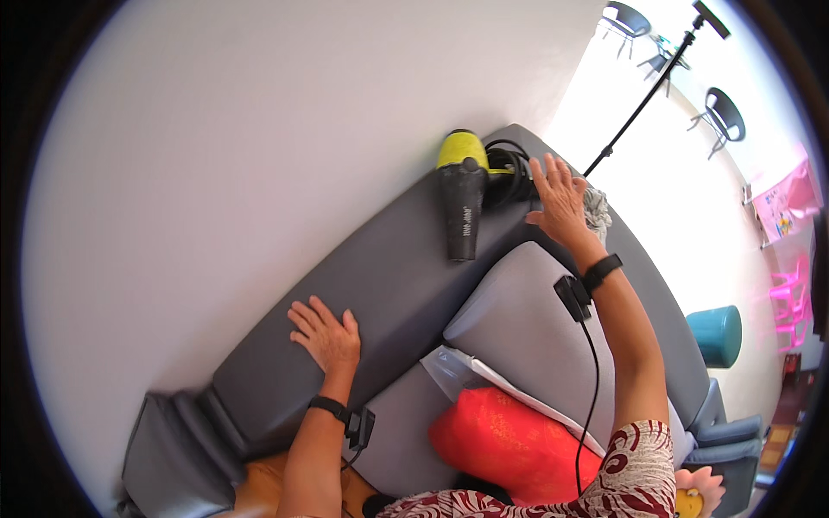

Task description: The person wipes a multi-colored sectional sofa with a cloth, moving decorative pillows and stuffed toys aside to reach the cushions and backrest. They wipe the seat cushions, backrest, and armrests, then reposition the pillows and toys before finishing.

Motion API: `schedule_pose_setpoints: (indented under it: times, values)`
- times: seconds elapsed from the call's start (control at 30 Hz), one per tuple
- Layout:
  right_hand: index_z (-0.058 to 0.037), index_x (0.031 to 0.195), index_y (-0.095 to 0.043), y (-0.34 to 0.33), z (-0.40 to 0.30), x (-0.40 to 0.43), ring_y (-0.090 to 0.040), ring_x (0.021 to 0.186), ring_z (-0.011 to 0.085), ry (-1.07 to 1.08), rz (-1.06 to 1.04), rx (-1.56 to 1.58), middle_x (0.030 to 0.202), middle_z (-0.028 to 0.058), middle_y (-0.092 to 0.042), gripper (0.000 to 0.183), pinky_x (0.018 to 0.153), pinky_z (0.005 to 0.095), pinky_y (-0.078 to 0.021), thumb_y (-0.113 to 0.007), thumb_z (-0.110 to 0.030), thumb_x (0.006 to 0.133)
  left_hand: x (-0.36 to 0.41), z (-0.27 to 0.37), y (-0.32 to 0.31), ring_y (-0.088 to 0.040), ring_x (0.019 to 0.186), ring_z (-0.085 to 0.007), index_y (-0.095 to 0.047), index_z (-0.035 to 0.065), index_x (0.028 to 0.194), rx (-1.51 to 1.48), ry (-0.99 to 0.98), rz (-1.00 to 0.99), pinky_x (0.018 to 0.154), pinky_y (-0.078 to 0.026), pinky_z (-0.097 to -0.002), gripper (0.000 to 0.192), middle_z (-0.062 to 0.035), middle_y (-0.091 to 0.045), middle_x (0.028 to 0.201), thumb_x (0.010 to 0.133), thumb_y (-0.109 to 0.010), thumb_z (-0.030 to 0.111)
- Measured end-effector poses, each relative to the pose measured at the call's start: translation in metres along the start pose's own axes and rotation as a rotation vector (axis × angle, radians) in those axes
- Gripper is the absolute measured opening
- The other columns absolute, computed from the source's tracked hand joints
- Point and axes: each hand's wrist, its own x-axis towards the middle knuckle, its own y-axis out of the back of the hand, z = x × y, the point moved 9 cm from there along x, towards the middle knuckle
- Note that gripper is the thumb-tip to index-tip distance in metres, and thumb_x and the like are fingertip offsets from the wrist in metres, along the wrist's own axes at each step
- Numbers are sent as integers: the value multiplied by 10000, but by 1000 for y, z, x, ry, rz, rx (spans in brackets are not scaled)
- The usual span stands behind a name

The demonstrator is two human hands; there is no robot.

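My left hand rests with spread fingers on the grey sofa backrest and holds nothing. My right hand is empty too, fingers apart, over the back corner of the sofa. Left of it lies a black and yellow hair dryer on top of the backrest, bearing writing. Its coiled black cord sits between the dryer and my right fingers. Partly hidden behind my right hand is a crumpled pale cloth. Whether the right palm touches the sofa I cannot tell.
A grey cushion, a clear plastic bag and a red patterned cushion lie on the seat. The white wall borders the backrest. Beyond stand a black pole, dark chairs and a teal stool.
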Motion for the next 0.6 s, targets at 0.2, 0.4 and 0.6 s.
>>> schedule_pose_setpoints:
  times: [0.2,0.4,0.6]
  values:
    - [-95,1522,-122,-51,9,33,-459,1245,370,-197,-188,192,1331,185,-489,1308,950,611,-335,-915,-268,497,2,-1,4,-265,1351,-509,-352,-55,1409,-48,16,-7,957,-296,-668,737,-368,-284,1448,891,-531,438]
    - [-127,1533,-106,-41,-3,26,-546,1072,402,-68,-108,168,1123,205,-575,1237,862,468,-467,-847,-151,543,-1,-4,1,-252,1356,-495,-331,-46,1420,-66,48,-82,985,-268,-648,722,-346,-269,1466,916,-492,444]
    - [-144,1517,-198,-19,-60,-5,-586,956,398,-11,-6,346,1005,209,-589,1072,833,463,-479,-774,-157,614,0,-4,-3,-238,1365,-495,-323,-43,1428,-59,45,-84,995,-257,-648,732,-343,-252,1477,919,-484,457]
